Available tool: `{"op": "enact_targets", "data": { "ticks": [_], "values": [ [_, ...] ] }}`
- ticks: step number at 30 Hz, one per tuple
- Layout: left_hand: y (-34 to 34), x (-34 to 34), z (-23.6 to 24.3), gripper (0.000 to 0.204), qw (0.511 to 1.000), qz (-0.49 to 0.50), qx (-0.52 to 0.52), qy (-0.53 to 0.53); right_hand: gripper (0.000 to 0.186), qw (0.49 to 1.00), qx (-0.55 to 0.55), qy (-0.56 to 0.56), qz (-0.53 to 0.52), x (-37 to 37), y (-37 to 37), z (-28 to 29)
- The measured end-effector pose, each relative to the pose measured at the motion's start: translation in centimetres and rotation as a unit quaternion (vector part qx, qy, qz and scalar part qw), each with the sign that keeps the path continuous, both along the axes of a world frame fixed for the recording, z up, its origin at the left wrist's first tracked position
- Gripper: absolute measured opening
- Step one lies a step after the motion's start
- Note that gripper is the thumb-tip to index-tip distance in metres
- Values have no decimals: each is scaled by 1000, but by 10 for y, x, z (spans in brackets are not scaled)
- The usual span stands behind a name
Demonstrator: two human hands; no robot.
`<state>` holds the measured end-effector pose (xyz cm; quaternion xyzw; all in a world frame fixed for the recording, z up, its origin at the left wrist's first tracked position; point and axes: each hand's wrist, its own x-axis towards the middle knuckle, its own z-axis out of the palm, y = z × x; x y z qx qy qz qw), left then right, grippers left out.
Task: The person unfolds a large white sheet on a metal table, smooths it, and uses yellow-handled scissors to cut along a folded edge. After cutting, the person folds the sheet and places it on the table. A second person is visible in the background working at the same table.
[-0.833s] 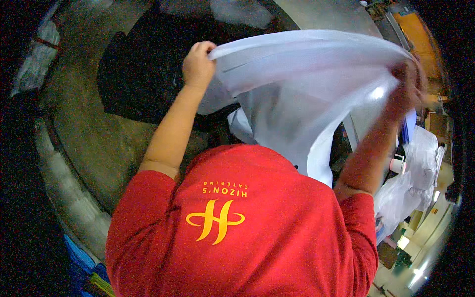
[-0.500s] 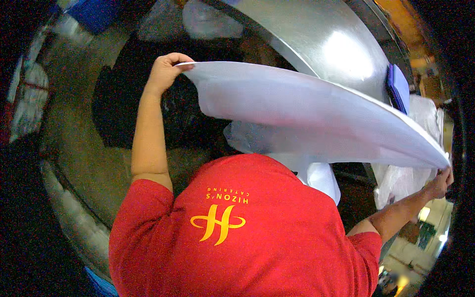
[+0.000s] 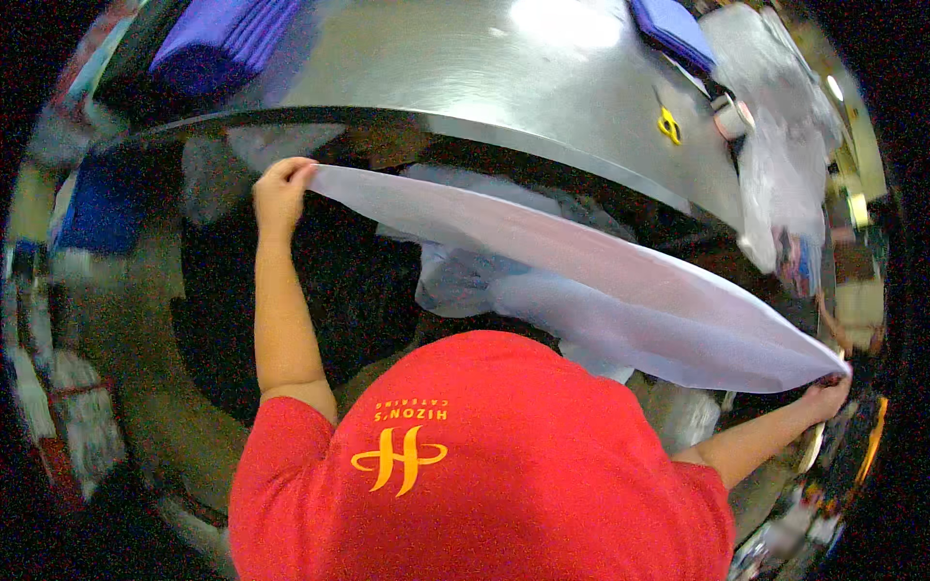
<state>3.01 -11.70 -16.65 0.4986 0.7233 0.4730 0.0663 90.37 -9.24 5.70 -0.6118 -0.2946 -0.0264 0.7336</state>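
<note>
A white cloth point(image 3: 572, 237) stretches across in front of me, its upper edge drawn taut between my outspread arms. At its left corner, my left hand point(image 3: 281, 194) pinches the fabric between thumb and fingers. The opposite corner is gripped by my right hand point(image 3: 829, 395), far out to the right, its fingers partly hidden by the fabric. Loose folds hang below the taut edge. More pale, crumpled fabric point(image 3: 450, 281) lies behind and beneath it; whether it is the same piece I cannot tell.
Beyond the cloth stands a shiny metal table point(image 3: 436, 77). It carries purple folded cloths point(image 3: 228, 39), a blue-purple folded stack point(image 3: 675, 31), yellow-handled scissors point(image 3: 668, 126), a tape roll point(image 3: 733, 116) and clear plastic point(image 3: 775, 136). Black material point(image 3: 291, 320) lies low on my left.
My view has swung right, bringing more of the tabletop, with scissors and tape, into sight. Both hands still hold the cloth, which now looks narrower and tighter along its upper edge.
</note>
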Motion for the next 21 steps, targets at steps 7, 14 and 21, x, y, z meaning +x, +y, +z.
{"op": "enact_targets", "data": {
  "ticks": [7, 14, 21],
  "values": [
    [20, -44, 64, 10, 894, 211, 370, -143, 25, 899, -128, -410, -83, -17, 14, -10],
    [32, -34, 61, 16, 987, 149, 48, 35, 19, 910, -382, -146, 66, -60, 141, -230],
    [85, 17, 73, 15, 987, 151, 36, 36, 14, 925, -356, -106, 79, -31, 168, -251]
  ]
}}
